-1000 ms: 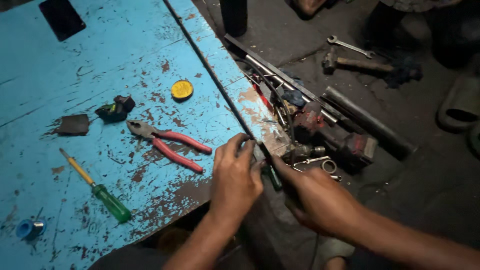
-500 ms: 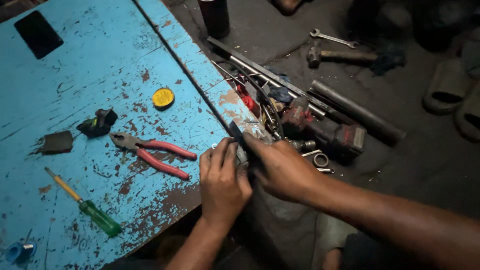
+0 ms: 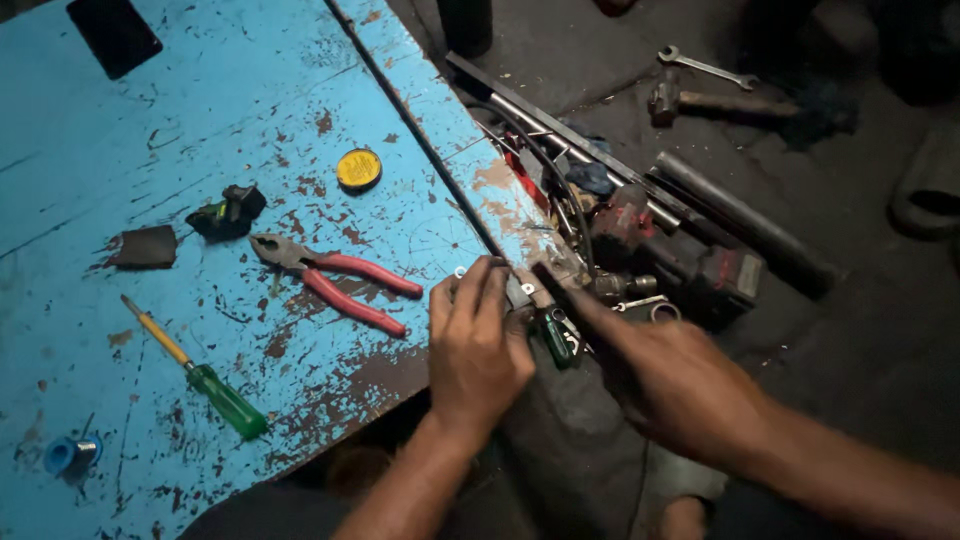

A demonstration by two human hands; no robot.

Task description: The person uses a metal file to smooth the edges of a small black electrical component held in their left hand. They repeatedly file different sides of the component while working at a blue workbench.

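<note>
My left hand [image 3: 478, 345] rests at the near edge of the blue worn table [image 3: 200, 120], its fingers curled over a small metal part [image 3: 518, 292]. My right hand [image 3: 680, 385] comes in from the right, blurred, and seems to grip a dark slim tool [image 3: 552, 280] whose tip points at that part. A small green-handled tool [image 3: 556, 338] lies between the two hands. Red-handled pliers [image 3: 335, 280] lie just left of my left hand.
On the table lie a green and yellow screwdriver [image 3: 195, 372], a yellow round tin [image 3: 358, 168], a small black part [image 3: 228, 212], a dark square scrap [image 3: 145, 245] and a blue spool [image 3: 70, 455]. On the dark floor to the right are a hammer [image 3: 700, 100], a wrench [image 3: 705, 68], a pipe [image 3: 745, 220] and a red-black power tool [image 3: 700, 270].
Both hands have shifted slightly along the table edge. My right hand rose from below the edge and now points its dark tool at the part under my left fingers.
</note>
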